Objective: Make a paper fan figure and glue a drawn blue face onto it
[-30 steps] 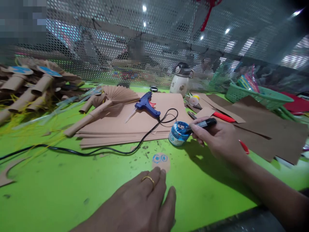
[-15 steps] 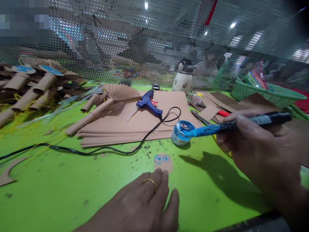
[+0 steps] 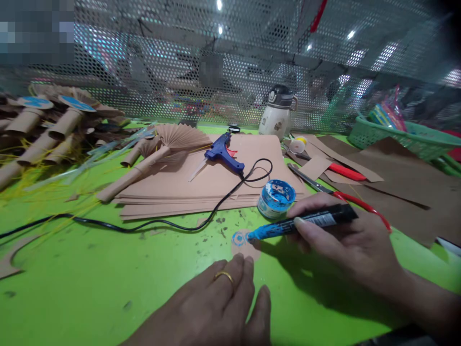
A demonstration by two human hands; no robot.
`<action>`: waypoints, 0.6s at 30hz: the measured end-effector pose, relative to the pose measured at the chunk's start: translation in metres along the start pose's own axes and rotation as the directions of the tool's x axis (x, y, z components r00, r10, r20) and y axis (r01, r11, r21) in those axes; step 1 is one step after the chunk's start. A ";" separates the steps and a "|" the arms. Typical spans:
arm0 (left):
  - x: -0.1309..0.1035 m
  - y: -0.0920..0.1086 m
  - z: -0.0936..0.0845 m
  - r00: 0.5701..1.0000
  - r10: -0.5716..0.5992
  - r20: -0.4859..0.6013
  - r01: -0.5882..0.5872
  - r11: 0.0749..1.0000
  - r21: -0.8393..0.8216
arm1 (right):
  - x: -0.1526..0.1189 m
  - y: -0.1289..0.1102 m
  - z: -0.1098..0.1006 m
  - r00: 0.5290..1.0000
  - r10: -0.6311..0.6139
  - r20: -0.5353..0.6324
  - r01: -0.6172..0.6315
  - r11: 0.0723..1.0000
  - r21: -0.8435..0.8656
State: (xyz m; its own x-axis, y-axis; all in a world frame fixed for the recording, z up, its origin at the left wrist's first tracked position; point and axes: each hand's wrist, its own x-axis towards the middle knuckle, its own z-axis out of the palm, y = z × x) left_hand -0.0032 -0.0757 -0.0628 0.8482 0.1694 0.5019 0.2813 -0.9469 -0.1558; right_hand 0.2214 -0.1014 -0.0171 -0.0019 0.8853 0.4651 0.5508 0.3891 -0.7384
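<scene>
While the left hand lies palm down at the lower centre of the frame, its fingertips bear on the near edge of the brown paper disc. Its index and middle fingers are nearly together; the thumb stands apart. The right hand, right of centre, pinches the black marker between thumb and fingers. The marker's blue-coated tip meets the disc at its right-hand blue ring mark; whether it presses or hovers cannot be told.

Possible faults:
- Disc rotation: the hold is at one edge only, so a dragging tip could pivot the disc and distort the ring.
- Blotting: excess paint on the tip could flood the small marks.
- Smearing: if the paint is wet, fingers sliding upward would streak it.
- Spillage: the open paint pot stands just beyond the right hand; a raised knuckle could tip it. A pull on the black cord, looped near the pot, could do the same.

Markings: the pale label on the marker and the white print on the pot are too small and blurred to read. No lettering can be made out on the blue glue gun at centre.
</scene>
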 end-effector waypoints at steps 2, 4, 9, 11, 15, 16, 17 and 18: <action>0.000 0.000 0.000 1.000 -0.026 -0.012 0.026 1.000 -0.011 | -0.002 0.003 0.001 0.999 0.023 0.030 -0.024 0.999 0.022; 0.000 0.000 0.000 0.998 -0.068 -0.005 0.067 0.997 -0.037 | -0.003 0.004 0.001 0.998 0.041 0.052 -0.043 0.998 0.042; -0.001 -0.001 0.000 0.996 -0.091 0.005 0.091 0.993 -0.079 | -0.003 0.004 0.003 0.995 0.061 0.073 -0.066 0.995 0.073; -0.002 -0.001 0.000 0.997 -0.079 0.002 0.079 0.994 -0.077 | -0.003 0.005 0.004 0.995 0.059 0.077 -0.065 0.995 0.079; -0.003 0.000 0.001 0.995 -0.100 -0.001 0.099 0.991 -0.090 | -0.002 0.008 0.004 0.996 0.058 0.065 -0.063 0.995 0.074; -0.004 0.000 0.002 0.994 -0.107 -0.003 0.106 0.990 -0.095 | -0.002 0.008 0.004 0.996 0.058 0.066 -0.062 0.996 0.068; -0.004 0.001 0.002 0.994 -0.109 -0.005 0.108 0.989 -0.098 | -0.002 0.009 0.003 0.996 0.056 0.067 -0.060 0.996 0.065; -0.004 0.001 0.003 0.994 -0.108 -0.007 0.107 0.989 -0.098 | -0.001 0.009 0.003 0.996 0.056 0.067 -0.060 0.996 0.062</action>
State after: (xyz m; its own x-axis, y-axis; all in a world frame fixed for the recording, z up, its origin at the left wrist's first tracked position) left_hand -0.0050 -0.0762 -0.0669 0.8095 0.2689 0.5219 0.3249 -0.9456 -0.0167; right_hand 0.2239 -0.0981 -0.0261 -0.0267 0.9206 0.3895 0.4974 0.3502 -0.7937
